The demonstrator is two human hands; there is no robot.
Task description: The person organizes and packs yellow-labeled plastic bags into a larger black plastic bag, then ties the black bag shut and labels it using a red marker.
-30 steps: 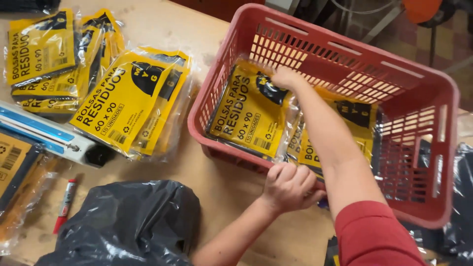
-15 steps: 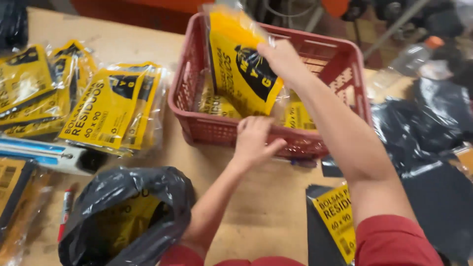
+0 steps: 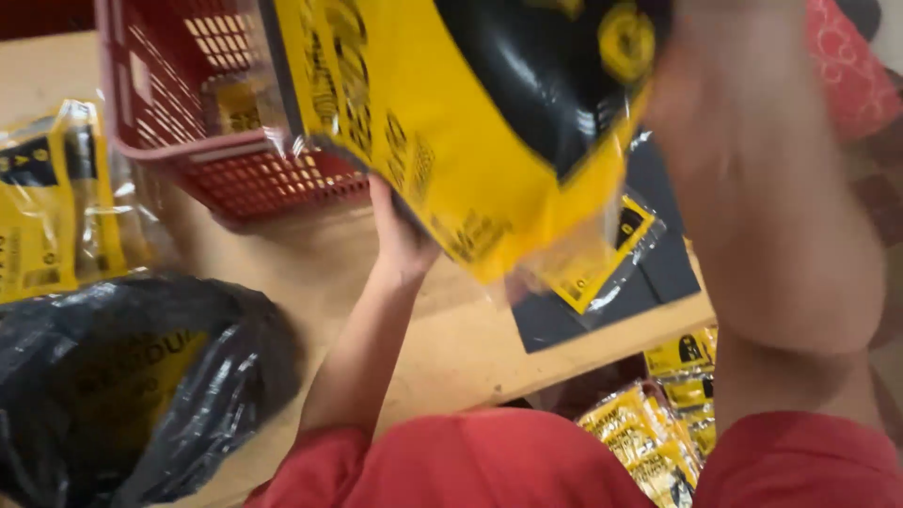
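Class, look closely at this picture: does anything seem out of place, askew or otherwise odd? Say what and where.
Yes. Several yellow packets lie below the table edge at lower right, apparently on the floor, away from the other stacks. Another packet juts over the dark sheet at an angle. The red basket looks undamaged.

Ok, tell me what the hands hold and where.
A yellow-and-black plastic packet: left hand under its lower edge, right hand at its upper right side.

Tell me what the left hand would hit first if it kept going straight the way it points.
The left hand points up and away, already against the underside of the yellow and black packet. Beyond that, likely the red basket, though depth is unclear.
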